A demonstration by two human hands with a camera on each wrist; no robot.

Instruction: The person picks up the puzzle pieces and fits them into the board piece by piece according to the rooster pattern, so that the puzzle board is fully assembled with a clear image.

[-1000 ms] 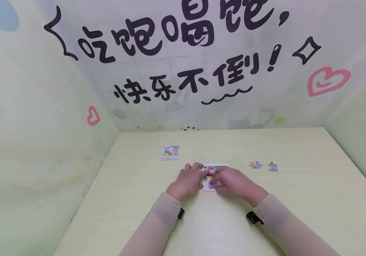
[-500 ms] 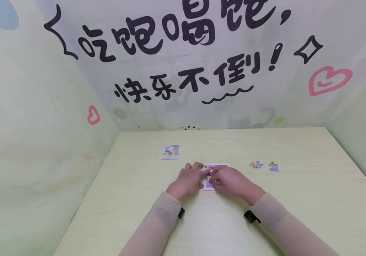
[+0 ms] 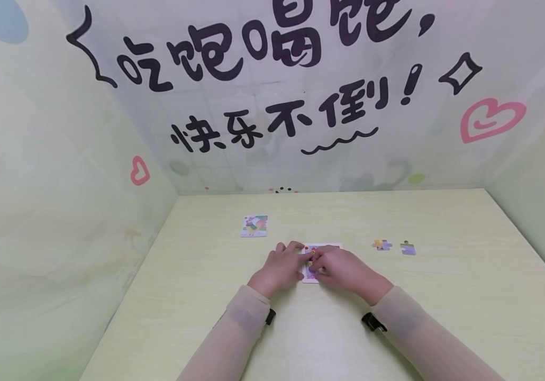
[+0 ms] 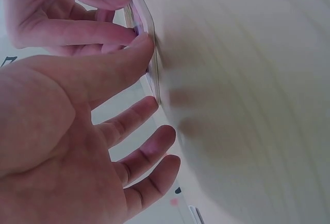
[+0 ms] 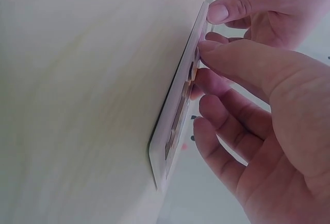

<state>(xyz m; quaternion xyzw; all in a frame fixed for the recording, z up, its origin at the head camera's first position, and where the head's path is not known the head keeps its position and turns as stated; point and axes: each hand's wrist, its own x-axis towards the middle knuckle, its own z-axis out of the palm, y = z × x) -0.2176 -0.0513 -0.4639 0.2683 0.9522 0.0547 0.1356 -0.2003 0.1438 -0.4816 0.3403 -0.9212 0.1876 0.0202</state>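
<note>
A small white-framed jigsaw puzzle [image 3: 309, 281] with a colourful picture lies flat on the table, between both hands in the head view. My left hand [image 3: 279, 271] steadies its left side, thumb at the near edge and the other fingers spread loosely along the frame. Over the middle of the puzzle, my right hand [image 3: 348, 269] pinches a puzzle piece [image 5: 194, 71] between thumb and fingertips. The piece stands slightly proud of the puzzle's surface in the right wrist view. Much of the picture is covered by the right hand in the head view.
Two loose puzzle pieces, one yellow and purple [image 3: 382, 245] and one green and purple [image 3: 408, 248], lie to the right. A picture card [image 3: 254, 226] lies behind the left hand. Printed cloth walls [image 3: 272, 169] enclose the table's back and sides.
My right hand has shifted slightly left over the puzzle, its fingers closing in on the picture's middle. The left hand holds its place.
</note>
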